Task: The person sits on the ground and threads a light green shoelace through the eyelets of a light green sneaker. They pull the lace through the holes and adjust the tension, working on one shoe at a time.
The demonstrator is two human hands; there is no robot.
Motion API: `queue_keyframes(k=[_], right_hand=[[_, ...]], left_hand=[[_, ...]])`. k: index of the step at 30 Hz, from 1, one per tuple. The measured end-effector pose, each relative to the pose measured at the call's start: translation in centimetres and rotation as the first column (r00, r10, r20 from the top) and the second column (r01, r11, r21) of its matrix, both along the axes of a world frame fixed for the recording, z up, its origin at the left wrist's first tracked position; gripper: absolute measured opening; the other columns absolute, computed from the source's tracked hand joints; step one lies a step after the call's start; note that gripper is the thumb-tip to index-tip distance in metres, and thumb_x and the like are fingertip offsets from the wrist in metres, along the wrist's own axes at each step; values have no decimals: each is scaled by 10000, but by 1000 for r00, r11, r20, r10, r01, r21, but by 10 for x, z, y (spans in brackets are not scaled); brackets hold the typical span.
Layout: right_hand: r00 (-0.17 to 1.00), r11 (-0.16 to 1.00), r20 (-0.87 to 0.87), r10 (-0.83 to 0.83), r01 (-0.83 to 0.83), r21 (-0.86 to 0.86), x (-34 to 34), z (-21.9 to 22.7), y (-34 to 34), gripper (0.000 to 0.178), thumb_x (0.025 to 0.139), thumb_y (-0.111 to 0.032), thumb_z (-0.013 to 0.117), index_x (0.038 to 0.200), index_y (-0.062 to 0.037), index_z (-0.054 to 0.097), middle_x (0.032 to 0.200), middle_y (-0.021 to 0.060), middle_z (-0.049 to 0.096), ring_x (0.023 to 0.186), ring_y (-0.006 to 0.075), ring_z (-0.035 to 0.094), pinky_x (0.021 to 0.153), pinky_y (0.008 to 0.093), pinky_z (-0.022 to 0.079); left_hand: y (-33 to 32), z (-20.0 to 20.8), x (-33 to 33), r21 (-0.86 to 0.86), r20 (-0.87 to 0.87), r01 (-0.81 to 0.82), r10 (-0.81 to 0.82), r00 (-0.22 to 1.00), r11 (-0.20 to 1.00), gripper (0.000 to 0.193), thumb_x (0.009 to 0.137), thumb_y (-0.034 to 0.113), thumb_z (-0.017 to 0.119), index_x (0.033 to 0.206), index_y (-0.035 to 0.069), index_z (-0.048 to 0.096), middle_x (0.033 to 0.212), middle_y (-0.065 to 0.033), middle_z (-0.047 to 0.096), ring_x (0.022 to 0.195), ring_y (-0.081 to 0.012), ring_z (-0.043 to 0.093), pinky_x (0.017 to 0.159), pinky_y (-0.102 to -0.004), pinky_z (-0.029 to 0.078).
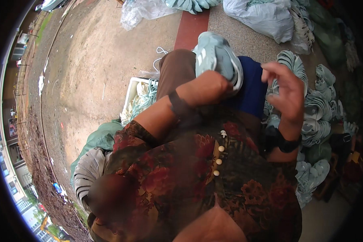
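On my lap rests a pale blue-green shoe upper (213,52) with white stripes on its side, its toe end pointing away from me. My left hand (215,84) is closed at its near end; the fingertips are hidden against the upper. To the right of the upper my right hand (285,86) is raised in the air. Its fingers are loosely bent, the thumb stands apart from them, and nothing shows between them. Brown trousers (175,68) and a blue cloth (250,86) lie under the upper.
Stacked shoe uppers (316,113) are heaped at my right. Laces fill a white box (129,97) at my left, near a green sack (99,137) and a stack of grey uppers (88,171). Ahead lie a stuffed white plastic bag (262,18) and clear plastic film (145,12).
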State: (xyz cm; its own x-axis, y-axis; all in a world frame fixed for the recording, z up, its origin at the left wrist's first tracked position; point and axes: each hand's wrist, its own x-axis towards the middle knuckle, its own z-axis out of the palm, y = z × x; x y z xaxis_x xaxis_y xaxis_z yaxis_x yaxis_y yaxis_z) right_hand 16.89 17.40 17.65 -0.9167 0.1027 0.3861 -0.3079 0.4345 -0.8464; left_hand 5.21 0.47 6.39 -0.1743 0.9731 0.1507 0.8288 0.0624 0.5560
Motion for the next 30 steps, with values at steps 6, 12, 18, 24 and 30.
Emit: queue_keyframes(k=[6,12,18,24,30], right_hand=[[547,592,-388,742,-806,-3,8,34,7,313,673,-108,686,973,-76,604,863,62,583,746,156,541,658,260,429],[-31,583,-721,692,-565,584,37,28,-30,505,759,92,604,1174,-196,598,951,42,620,750,77,553,674,226,451],[110,247,-611,784,-958,143,29,42,-43,490,740,114,616,1138,-170,612,816,10,594,562,41,500,524,183,402],[115,208,-632,766,-975,75,33,43,-55,422,734,118,629,1083,-118,638,718,-6,564,477,26,446,437,155,343],[92,163,-662,744,-986,47,29,47,-65,292,713,87,677,987,-8,655,579,10,512,398,21,372,373,151,291]], left_hand=[[2,-39,0,-70,5,81,-81,997,994,59,680,109,610,696,60,581,651,-141,578,659,-340,597,585,-405,482],[4,-42,10,-187,-164,93,-125,979,978,49,687,102,575,703,79,616,652,-120,590,663,-312,612,590,-394,492],[7,-55,5,-171,-233,149,-187,954,974,47,683,113,572,672,93,614,643,-99,593,654,-287,619,574,-381,492],[-2,-68,6,-167,-263,224,-262,929,960,49,682,101,566,650,76,593,632,-102,580,630,-294,602,565,-391,484],[-10,-72,1,47,-94,243,-238,967,969,33,663,77,586,634,68,571,658,-108,571,652,-306,587,587,-396,476]])
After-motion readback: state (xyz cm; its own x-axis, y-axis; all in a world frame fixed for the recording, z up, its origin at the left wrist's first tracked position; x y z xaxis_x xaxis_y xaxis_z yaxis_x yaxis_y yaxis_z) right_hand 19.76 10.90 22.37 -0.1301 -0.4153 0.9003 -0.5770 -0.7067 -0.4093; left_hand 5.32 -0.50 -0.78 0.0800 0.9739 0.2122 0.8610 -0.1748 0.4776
